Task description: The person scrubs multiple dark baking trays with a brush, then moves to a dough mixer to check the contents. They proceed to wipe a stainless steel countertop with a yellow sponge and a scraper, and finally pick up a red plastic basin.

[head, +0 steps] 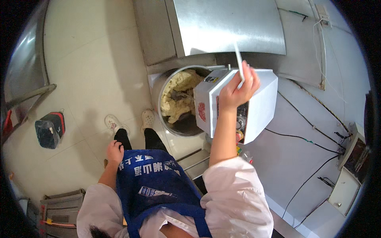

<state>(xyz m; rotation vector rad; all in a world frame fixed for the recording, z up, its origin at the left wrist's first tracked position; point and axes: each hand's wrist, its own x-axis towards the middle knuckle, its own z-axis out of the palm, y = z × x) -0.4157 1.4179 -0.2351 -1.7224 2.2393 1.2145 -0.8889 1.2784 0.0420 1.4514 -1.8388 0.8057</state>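
Note:
Above the white head of a dough mixer (262,98), my right hand (241,86) grips a thin, flat white object (239,59), seen nearly edge-on and blurred; its exact kind is unclear. Beneath the mixer head's left end stands a round metal mixing bowl (184,132). Pale yellow dough (175,102) lies in it in a rough, uneven mass. My right forearm covers part of the mixer's control panel (242,122). Low at my left side, my left hand (115,151) hangs beside the blue apron (148,184), fingers curled; whether they hold its edge is hidden.
A stainless steel surface (229,26) lies just beyond the mixer. Cables (297,135) run along the wall to an open electrical box (354,157) at right. A black and red bag (50,131) sits on the tiled floor (86,74). Metal equipment (25,56) borders the left.

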